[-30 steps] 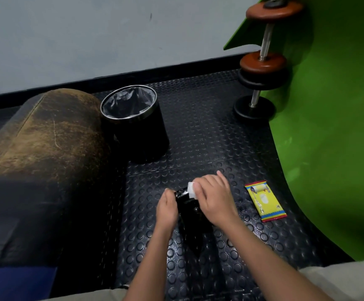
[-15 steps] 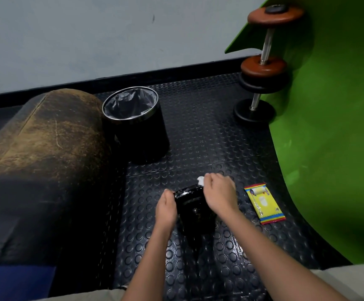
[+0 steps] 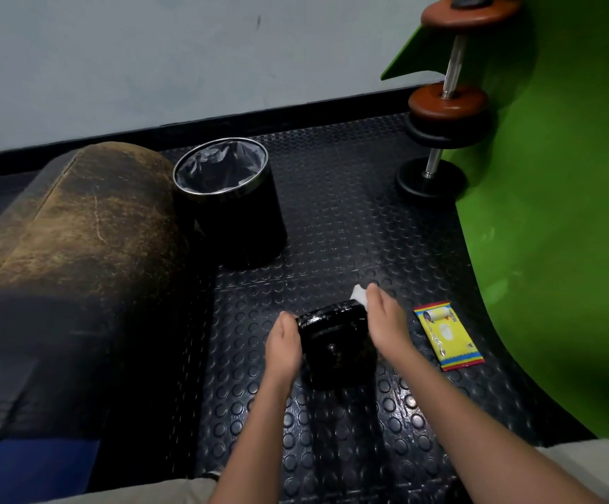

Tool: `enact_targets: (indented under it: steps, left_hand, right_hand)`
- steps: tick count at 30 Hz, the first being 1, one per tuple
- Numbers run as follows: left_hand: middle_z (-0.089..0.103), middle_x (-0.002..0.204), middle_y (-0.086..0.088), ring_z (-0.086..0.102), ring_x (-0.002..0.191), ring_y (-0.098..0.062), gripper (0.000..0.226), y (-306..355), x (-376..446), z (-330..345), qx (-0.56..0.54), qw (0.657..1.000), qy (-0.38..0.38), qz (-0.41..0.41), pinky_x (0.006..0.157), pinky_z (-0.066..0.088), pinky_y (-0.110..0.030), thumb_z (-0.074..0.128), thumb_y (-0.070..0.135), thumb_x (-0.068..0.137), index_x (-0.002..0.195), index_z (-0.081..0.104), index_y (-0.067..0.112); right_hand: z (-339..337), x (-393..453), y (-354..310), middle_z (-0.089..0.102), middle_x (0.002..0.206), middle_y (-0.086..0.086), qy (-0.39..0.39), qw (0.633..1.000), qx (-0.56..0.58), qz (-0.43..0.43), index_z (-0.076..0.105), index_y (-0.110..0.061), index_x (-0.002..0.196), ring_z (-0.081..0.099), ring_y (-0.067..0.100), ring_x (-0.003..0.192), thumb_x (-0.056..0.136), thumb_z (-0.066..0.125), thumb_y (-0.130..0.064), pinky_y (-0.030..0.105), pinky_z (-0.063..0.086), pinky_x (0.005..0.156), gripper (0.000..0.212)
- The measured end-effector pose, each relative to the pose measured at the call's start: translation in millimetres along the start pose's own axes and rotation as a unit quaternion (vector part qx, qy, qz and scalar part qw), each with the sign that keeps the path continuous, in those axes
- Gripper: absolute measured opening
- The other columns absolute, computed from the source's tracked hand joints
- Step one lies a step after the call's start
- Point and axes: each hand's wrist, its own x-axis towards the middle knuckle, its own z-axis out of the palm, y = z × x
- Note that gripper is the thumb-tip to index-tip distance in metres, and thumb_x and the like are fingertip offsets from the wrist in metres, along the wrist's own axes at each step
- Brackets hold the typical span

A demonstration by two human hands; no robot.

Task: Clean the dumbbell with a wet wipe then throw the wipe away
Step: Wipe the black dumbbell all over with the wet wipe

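Mid-wipe on the black dumbbell (image 3: 335, 340), standing on end on the studded rubber floor mat (image 3: 332, 220) between both hands. Best done by keeping the left hand (image 3: 284, 345) braced against the left side so the weight cannot tip, while sweeping the white wet wipe (image 3: 359, 295) over the far top edge with firm pressure. Right hand (image 3: 383, 321) reaching forward, fingers curled around the wipe, wrist low beside the right face. Left fingers hidden behind the weight; grasp or flat press, cannot tell. Lined trash bin (image 3: 230, 201) well ahead for afterwards.
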Motion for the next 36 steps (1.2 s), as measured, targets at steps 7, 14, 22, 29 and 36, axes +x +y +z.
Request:
enact_targets:
  steps: [7, 14, 22, 29, 36]
  left_hand:
    - [0.042, 0.073, 0.001, 0.040, 0.070, -0.014, 0.037, -2.6, 2.8, 0.4, 0.003, 1.000, 0.008, -0.003, 0.067, 0.037, -0.034, 0.023, 0.034, 0.106, 0.074, 0.036, 0.019]
    - [0.046, 0.074, 0.000, 0.041, 0.071, -0.015, 0.035, -5.3, 6.2, 1.6, 0.003, 1.000, 0.012, -0.009, 0.066, 0.037, -0.035, 0.027, 0.031, 0.103, 0.074, 0.042, 0.017]
    - [0.047, 0.075, -0.001, 0.044, 0.072, -0.015, 0.042, -6.7, 4.5, 1.2, -0.006, 1.000, -0.001, -0.009, 0.069, 0.040, -0.034, 0.023, 0.037, 0.104, 0.075, 0.042, 0.015]
    - [0.044, 0.074, 0.003, 0.045, 0.074, -0.013, 0.039, -2.1, 1.2, 0.3, -0.014, 1.000, -0.005, -0.011, 0.078, 0.040, -0.034, 0.023, 0.035, 0.105, 0.072, 0.036, 0.018]
    - [0.047, 0.075, -0.002, 0.043, 0.072, -0.015, 0.039, -3.6, 4.0, 1.8, -0.003, 1.000, 0.006, -0.009, 0.066, 0.038, -0.034, 0.024, 0.034, 0.105, 0.076, 0.043, 0.017]
  right_hand:
    - [-2.3, 2.2, -30.6, 0.070, 0.102, 0.005, -0.033, 0.959, -0.274, -0.066, 0.063, -0.015, 0.081, 0.060, 0.022, 0.095, 0.103, 0.016, -0.029, 0.045, 0.018, 0.118, 0.053]
    - [20.3, -25.4, -19.9, 0.057, 0.085, -0.014, 0.002, 0.899, -0.274, -0.342, 0.062, -0.027, 0.088, 0.046, 0.010, 0.084, 0.102, 0.030, -0.036, 0.039, 0.027, 0.114, 0.036]
    - [7.4, -9.3, 8.7, 0.051, 0.077, -0.014, 0.063, 0.963, -0.144, -0.218, 0.051, -0.028, 0.079, 0.045, 0.008, 0.081, 0.105, 0.029, -0.035, 0.039, 0.034, 0.098, 0.035]
    - [-6.6, -3.5, -17.2, 0.064, 0.119, 0.010, -0.038, 0.982, 0.083, 0.163, 0.065, -0.014, 0.110, 0.057, 0.029, 0.104, 0.103, 0.028, -0.039, 0.037, 0.043, 0.089, 0.045]
    - [20.1, -27.3, -8.9, 0.061, 0.095, -0.017, 0.061, 0.948, -0.193, -0.247, 0.063, -0.028, 0.093, 0.052, 0.006, 0.098, 0.101, 0.034, -0.038, 0.041, 0.021, 0.114, 0.032]
